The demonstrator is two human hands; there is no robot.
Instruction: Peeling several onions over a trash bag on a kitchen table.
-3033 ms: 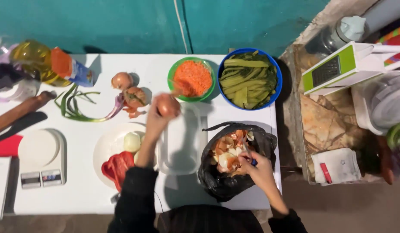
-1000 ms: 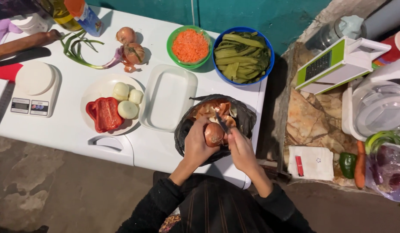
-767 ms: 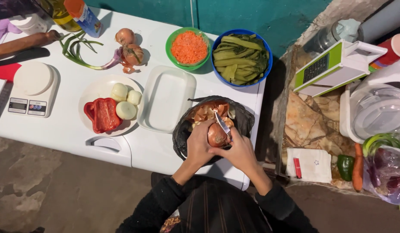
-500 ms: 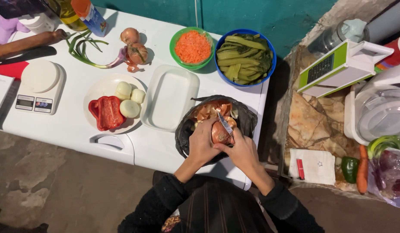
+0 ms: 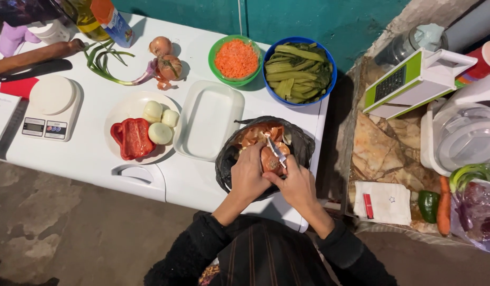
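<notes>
White table point(image 5: 97, 159) carries bowls and peppers; the onion point(image 5: 268, 159), earlier lifted high, now sits over the black bag point(image 5: 226, 164), left hand point(image 5: 250, 177) gripping it, right hand point(image 5: 295, 182) closed on a knife point(image 5: 275, 151), peeling.

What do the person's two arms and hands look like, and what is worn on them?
Both arms wear long black sleeves of a soft, slightly fuzzy knit that end at the wrists. The left hand and the right hand are bare: no gloves, and no ring, watch or bracelet shows. No markings show on the sleeves.
</notes>
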